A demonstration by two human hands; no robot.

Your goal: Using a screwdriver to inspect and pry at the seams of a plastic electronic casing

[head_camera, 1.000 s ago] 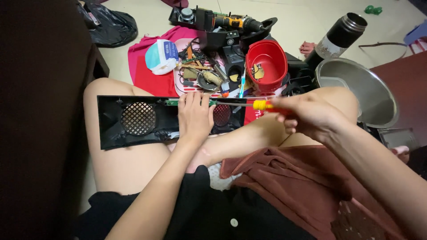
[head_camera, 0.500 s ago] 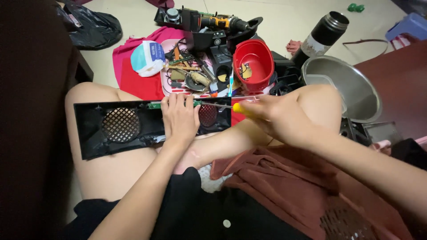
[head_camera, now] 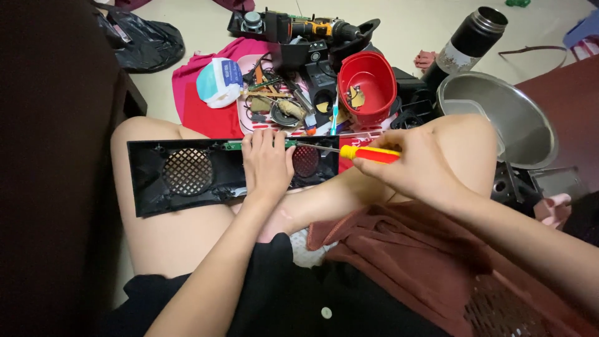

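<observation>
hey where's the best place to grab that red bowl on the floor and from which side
Take the red bowl by its near rim, coming from above. It sits upright and open-topped, and black parts crowd its far side, so the raised lip nearest the knees is probably the easiest hold.

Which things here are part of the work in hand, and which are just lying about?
In use: black speaker panel on the lap, left hand pressing it, screwdriver in right hand.

Lying about: red bowl, steel bowl, black flask, cordless drill, tape roll.
</observation>
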